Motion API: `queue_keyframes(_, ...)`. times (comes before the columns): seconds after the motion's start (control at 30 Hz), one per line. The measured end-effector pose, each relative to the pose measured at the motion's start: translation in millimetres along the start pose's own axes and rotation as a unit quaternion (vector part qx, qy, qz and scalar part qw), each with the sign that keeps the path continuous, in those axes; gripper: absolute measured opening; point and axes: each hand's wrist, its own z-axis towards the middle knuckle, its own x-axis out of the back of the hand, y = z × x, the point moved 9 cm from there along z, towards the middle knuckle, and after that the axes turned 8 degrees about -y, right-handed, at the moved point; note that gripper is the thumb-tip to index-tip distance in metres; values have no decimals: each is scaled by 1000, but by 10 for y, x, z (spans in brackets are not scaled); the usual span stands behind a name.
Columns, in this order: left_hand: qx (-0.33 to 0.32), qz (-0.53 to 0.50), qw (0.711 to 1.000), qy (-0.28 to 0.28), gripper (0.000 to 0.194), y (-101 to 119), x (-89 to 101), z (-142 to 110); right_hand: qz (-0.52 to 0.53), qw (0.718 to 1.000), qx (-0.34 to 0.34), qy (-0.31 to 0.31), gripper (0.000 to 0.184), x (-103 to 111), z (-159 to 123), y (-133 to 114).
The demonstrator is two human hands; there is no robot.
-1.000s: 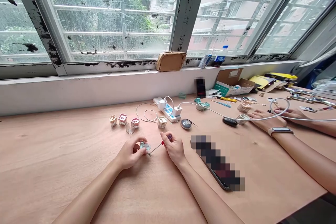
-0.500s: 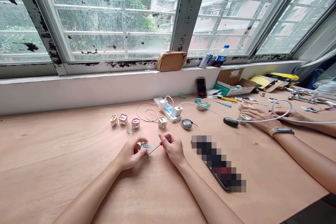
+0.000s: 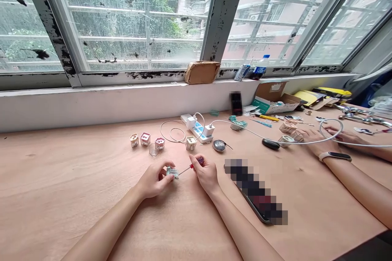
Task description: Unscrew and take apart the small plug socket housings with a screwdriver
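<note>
Between the thumb and fingers of my left hand (image 3: 154, 179) is a small pale-green plastic piece (image 3: 172, 172) with a clear side, held just above the table. My right hand (image 3: 206, 173) grips a screwdriver (image 3: 200, 161) by its red and purple handle. The thin shaft points left, and its tip meets the lower right edge of the green piece. Whether it sits in a screw is too small to tell. Beyond my hands stand small faceted boxes, among them a yellow one (image 3: 134, 140), a pink one (image 3: 145, 139), a darker pink one (image 3: 159, 143) and a cream one (image 3: 191, 143).
A power strip (image 3: 197, 129) with plugged chargers and white cables lies behind. To the right are a round grey object (image 3: 219, 145), a blurred phone (image 3: 255, 191) and a black mouse-like object (image 3: 270, 144). Another person's hands (image 3: 315, 140) work at the far right, near a carton (image 3: 277, 104).
The screwdriver tip has moved from below the green piece up to its edge. My left hand has turned the piece slightly. The other person's hand has drawn back right from the small boxes.
</note>
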Motion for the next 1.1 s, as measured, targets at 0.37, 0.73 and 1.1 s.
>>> queue_keyframes(0.37, 10, -11, 1000, 1, 25, -42, 2, -2, -30, 999, 27, 4, 43, 22, -2, -131)
queue_keyframes(0.73, 9, -27, 1000, 0, 25, -51, -11, 5, -53, 997, 63, -6, 39, -13, -56, -236)
queue_keyframes(1.1, 17, -28, 999, 0, 27, -62, -6, 15, -23, 997, 63, -35, 38, -92, -55, -234)
